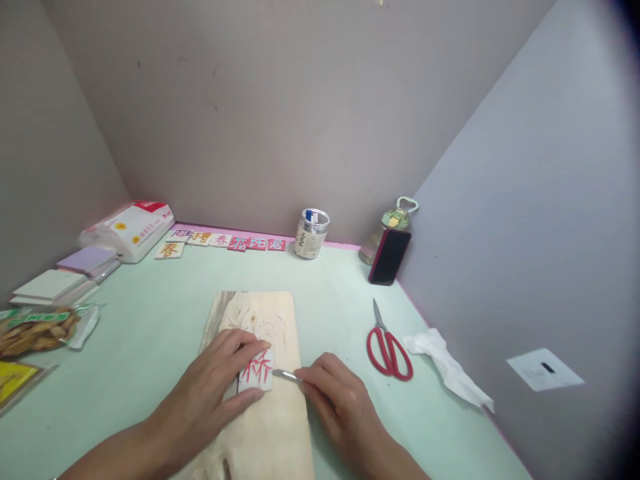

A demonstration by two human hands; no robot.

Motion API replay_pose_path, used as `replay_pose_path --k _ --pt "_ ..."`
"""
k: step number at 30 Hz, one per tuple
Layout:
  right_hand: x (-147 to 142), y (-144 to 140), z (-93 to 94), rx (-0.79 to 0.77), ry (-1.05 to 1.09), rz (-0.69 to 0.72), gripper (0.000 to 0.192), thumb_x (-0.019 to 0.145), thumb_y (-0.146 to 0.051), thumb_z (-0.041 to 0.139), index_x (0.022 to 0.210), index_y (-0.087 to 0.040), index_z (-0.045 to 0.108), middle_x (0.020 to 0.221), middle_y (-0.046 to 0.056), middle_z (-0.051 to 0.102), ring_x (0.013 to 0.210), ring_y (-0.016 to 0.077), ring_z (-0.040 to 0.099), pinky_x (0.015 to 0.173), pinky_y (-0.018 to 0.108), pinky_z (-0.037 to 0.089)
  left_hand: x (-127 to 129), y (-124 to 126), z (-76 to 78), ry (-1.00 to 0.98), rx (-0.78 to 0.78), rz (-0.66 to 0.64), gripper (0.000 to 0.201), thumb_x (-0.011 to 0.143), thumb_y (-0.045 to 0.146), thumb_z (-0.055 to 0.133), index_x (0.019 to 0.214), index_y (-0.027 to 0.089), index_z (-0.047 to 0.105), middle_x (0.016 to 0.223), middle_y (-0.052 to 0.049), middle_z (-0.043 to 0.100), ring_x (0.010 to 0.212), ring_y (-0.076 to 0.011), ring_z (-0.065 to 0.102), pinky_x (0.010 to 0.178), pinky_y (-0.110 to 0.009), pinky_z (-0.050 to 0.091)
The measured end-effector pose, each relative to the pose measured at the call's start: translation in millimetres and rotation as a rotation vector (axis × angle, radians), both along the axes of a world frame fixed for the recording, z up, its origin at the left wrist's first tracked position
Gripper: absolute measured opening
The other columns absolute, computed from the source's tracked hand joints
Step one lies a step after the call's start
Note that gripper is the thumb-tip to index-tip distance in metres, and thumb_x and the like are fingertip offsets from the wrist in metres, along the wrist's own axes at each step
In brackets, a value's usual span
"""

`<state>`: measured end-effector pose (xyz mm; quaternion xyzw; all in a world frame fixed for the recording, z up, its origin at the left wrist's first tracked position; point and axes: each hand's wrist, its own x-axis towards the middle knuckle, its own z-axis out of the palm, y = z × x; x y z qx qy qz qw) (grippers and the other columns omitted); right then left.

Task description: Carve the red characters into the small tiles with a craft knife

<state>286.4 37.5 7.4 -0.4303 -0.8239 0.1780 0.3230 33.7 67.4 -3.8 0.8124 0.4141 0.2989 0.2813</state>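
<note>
Head view, read from the left edge: snack packets (pixel 35 330) and a stack of blank tiles (pixel 55 283) lie on the pale green tabletop (pixel 150 320), with a white tissue pack (pixel 131 230) behind them and a row of finished character tiles (pixel 227 241) along the back wall. Nearer, a wooden board (pixel 265 413) lies in front of the person, and on it the left hand (pixel 217 383) presses flat on a small tile with red strokes (pixel 257 369), fingers spread around its top and lower edge. The right hand (pixel 340 400) is closed in a pen-like pinch on a thin metal tool (pixel 286 375), whose tip meets the tile's right edge; it looks like a carving blade, though it is too small to be sure. The main risk, as I judge it, is a slip: the tip points towards the left fingers, so a hard push could drive it into them or gouge a stroke. The tile is held only by finger pressure and could skid on the board. Further right, red scissors (pixel 389 350), a crumpled tissue (pixel 445 367), a jar (pixel 311 233), a phone (pixel 389 257) and a bottle (pixel 393 223) sit well apart from the work.
</note>
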Motion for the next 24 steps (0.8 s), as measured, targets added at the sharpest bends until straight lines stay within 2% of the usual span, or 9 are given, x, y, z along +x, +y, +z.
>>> replay_pose_path --k 3,9,14,15,19,24 --pt "0 0 -2.5 0.069 -0.026 -0.005 0.024 0.101 -0.010 0.047 0.113 -0.018 0.066 0.084 0.006 0.058 0.074 0.0177 0.057 0.064 0.026 0.048 0 0 0.9 -0.006 0.001 0.007 0.035 0.093 0.026 0.059 0.127 0.033 0.056 0.121 -0.002 0.058 0.115 -0.0222 0.053 0.100 -0.034 0.046" --pt "0 0 -9.0 0.394 -0.169 -0.029 0.027 0.095 -0.001 0.049 0.114 -0.016 0.064 0.079 0.006 0.059 0.067 0.0173 0.052 0.053 0.025 0.043 0 1 3.1 0.010 0.007 0.015 0.037 0.091 0.026 0.060 0.127 0.033 0.057 0.119 -0.002 0.060 0.113 -0.0217 0.056 0.098 -0.034 0.049" --pt "0 -1 -6.1 0.202 -0.042 -0.014 0.026 0.099 -0.006 0.048 0.115 -0.017 0.065 0.083 0.006 0.059 0.071 0.0173 0.057 0.060 0.026 0.050 2 1 3.7 -0.012 -0.004 0.046 0.036 0.089 0.025 0.061 0.124 0.032 0.059 0.117 -0.002 0.060 0.113 -0.0225 0.055 0.099 -0.035 0.047" --pt "1 -1 -6.0 0.204 -0.030 -0.012 0.025 0.099 -0.007 0.048 0.115 -0.017 0.065 0.083 0.007 0.059 0.072 0.0172 0.057 0.060 0.026 0.050 2 0 3.9 -0.017 -0.008 0.050 0.036 0.089 0.024 0.061 0.124 0.032 0.059 0.117 -0.002 0.060 0.113 -0.0226 0.055 0.099 -0.035 0.047" --pt "1 0 -9.3 0.419 -0.111 -0.025 0.026 0.097 -0.003 0.050 0.115 -0.015 0.063 0.079 0.006 0.060 0.067 0.0169 0.053 0.055 0.025 0.046 3 0 4.5 -0.031 -0.020 0.050 0.037 0.088 0.023 0.061 0.124 0.033 0.059 0.116 -0.002 0.059 0.112 -0.0225 0.056 0.097 -0.035 0.047" --pt "2 3 -11.2 0.446 -0.115 -0.048 0.023 0.097 -0.004 0.050 0.113 -0.015 0.064 0.078 0.006 0.060 0.068 0.0165 0.053 0.055 0.024 0.046 2 0 2.7 -0.042 -0.012 0.040 0.036 0.090 0.024 0.060 0.125 0.032 0.058 0.117 -0.002 0.059 0.113 -0.0222 0.055 0.098 -0.036 0.047"
